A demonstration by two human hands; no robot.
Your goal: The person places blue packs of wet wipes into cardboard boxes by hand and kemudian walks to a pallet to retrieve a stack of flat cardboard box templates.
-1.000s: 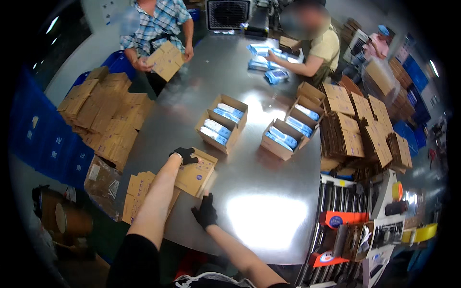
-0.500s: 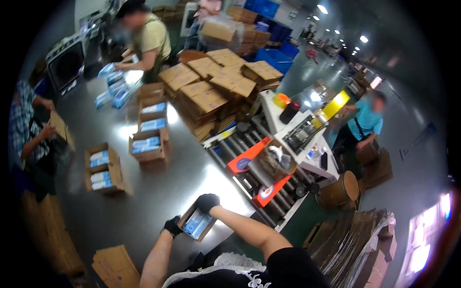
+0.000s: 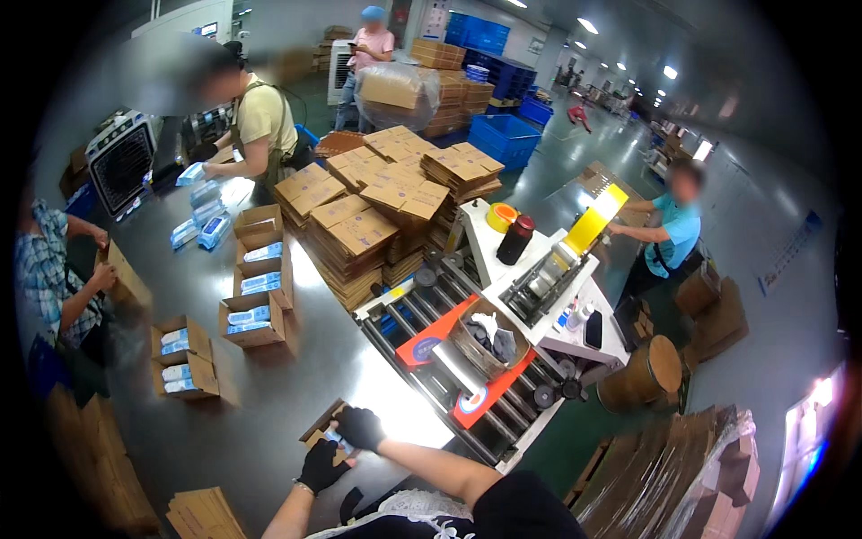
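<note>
At the table's near edge stands a small open cardboard box (image 3: 314, 435) holding blue-and-white soft packs (image 3: 335, 438), mostly covered by my hands. My left hand (image 3: 323, 463), in a black glove with bare fingertips, is closed on the box's near side. My right hand (image 3: 361, 429), also black-gloved, curls over the box's right side with its fingers bent down. How far its fingertips reach inside is hidden. Farther left on the metal table (image 3: 278, 395) are more open boxes (image 3: 202, 375) and another row of boxes (image 3: 284, 286), all with similar packs.
Flattened cartons (image 3: 377, 216) are stacked beyond the table. A roller conveyor (image 3: 422, 310) with a tape sealing machine (image 3: 548, 278) stands at the right. Co-workers are at the far left, the left edge and the right. Wrapped cardboard (image 3: 664, 467) is piled at the lower right.
My view has shifted. Both hands have moved from the box's opposite sides to closer together over it, covering more of the packs. The box now sits farther left in view.
</note>
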